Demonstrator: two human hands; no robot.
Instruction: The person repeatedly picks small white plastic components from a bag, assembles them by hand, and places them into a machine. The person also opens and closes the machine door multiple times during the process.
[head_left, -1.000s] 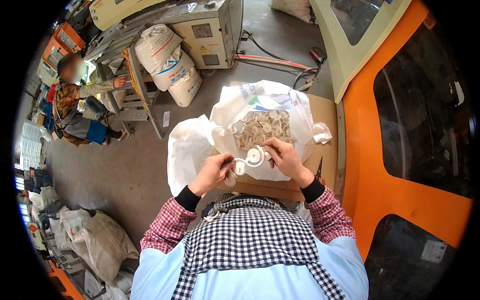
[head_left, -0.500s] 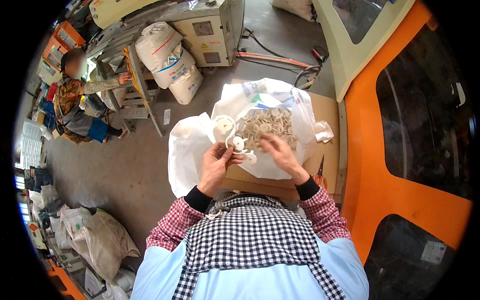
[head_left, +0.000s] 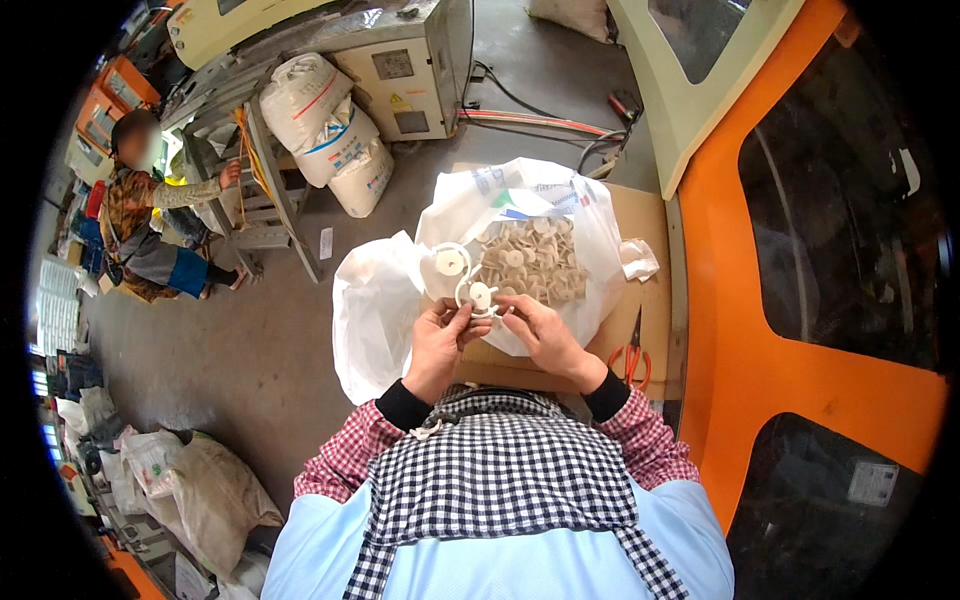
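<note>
My left hand (head_left: pixel 438 345) grips a white moulded plastic runner (head_left: pixel 462 288) with round discs on a curved stem. At its right end, my right hand (head_left: pixel 548 338) has thumb and fingers closed on a part of the runner that they mostly cover. Just beyond both hands, an open white plastic bag (head_left: pixel 375 305) holds a heap of small beige disc-shaped plastic parts (head_left: pixel 535 258). The runner hangs over the bag's near left side.
Beneath the bag lies cardboard (head_left: pixel 648 222), with orange-handled scissors (head_left: pixel 634 354) and a crumpled white wrapper (head_left: pixel 638 260) to the right. An orange machine (head_left: pixel 705 330) borders the right. Far left, a person (head_left: pixel 150 220) stands by a metal stand (head_left: pixel 275 190) and stacked sacks (head_left: pixel 325 130).
My right hand has come back from over the heap of parts to the runner's right end, beside my left hand. The lower right disc seen before is no longer visible. The view has shifted slightly.
</note>
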